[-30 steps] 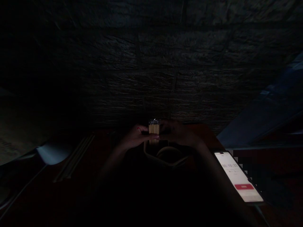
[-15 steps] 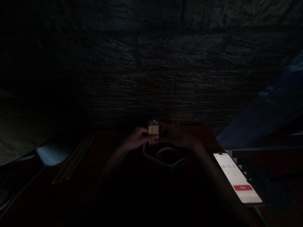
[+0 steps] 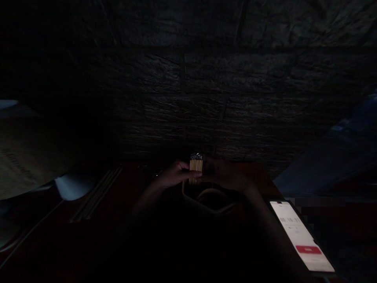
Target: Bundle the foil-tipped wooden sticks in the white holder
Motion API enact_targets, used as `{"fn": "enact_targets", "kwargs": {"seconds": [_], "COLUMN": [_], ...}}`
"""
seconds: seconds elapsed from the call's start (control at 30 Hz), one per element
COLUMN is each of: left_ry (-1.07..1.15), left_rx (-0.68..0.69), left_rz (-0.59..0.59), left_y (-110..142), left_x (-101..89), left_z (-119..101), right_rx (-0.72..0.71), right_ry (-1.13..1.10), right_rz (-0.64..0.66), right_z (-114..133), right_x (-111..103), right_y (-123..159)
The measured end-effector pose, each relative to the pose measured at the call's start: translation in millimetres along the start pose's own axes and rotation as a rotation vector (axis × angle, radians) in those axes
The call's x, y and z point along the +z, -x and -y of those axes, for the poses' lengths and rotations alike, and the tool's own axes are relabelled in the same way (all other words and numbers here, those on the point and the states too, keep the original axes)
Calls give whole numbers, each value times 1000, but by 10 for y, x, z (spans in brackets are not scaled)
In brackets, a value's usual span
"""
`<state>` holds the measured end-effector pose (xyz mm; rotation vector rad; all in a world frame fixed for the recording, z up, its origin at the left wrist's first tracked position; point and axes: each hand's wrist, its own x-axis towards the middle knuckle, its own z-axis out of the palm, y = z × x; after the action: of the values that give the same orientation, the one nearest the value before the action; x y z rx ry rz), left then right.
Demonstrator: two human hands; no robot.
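A tight row of thin pale wooden sticks (image 3: 196,166) stands upright in front of me, its top covered by something shiny and crinkled. My left hand (image 3: 173,175) is closed on its left side, the thumb lying across the front of the sticks. From the right, my right hand (image 3: 228,175) closes around the same bundle with its thumb low; its fingertips are mostly lost in the dark. Just below the hands is a dark open container with a pale rim (image 3: 196,206). Inside or behind that rim shows a rounded edge, too dim to name.
At right, a lit phone (image 3: 303,237) shows a running timer. Several long thin sticks (image 3: 97,192) lie on the reddish table at left. Beside them are a pale bluish shape (image 3: 75,186) and a brown printed bag or sack (image 3: 20,161). A stone-patterned wall (image 3: 182,78) rises behind.
The whole view has shifted slightly, so the hands and bundle appear a little farther right and lower. The grip on the sticks looks the same.
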<state>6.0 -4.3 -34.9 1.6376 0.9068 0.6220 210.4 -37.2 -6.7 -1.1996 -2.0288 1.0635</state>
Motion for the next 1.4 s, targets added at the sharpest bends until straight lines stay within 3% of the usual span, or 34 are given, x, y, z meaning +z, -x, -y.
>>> {"fn": "enact_targets", "kwargs": {"seconds": [0.17, 0.3, 0.57, 1.0, 1.27, 1.4], "left_ry": [-45, -51, 37, 189, 171, 192], "left_rx": [59, 107, 120, 65, 74, 66], "left_rz": [-15, 18, 46, 3, 28, -3], "left_y": [4, 6, -22, -51, -64, -60], "left_x": [-3, 0, 8, 18, 18, 31], "left_z": [3, -17, 59, 116, 91, 108], "right_rx": [-10, -24, -33, -26, -81, -92], "right_ry": [-269, -361, -256, -383, -103, -98], "right_rz": [40, -56, -184, -267, -379, -353], "right_z": [20, 100, 147, 134, 61, 50], "right_x": [-39, -23, 135, 303, 317, 307], "right_y": [41, 40, -64, -122, -160, -161]}}
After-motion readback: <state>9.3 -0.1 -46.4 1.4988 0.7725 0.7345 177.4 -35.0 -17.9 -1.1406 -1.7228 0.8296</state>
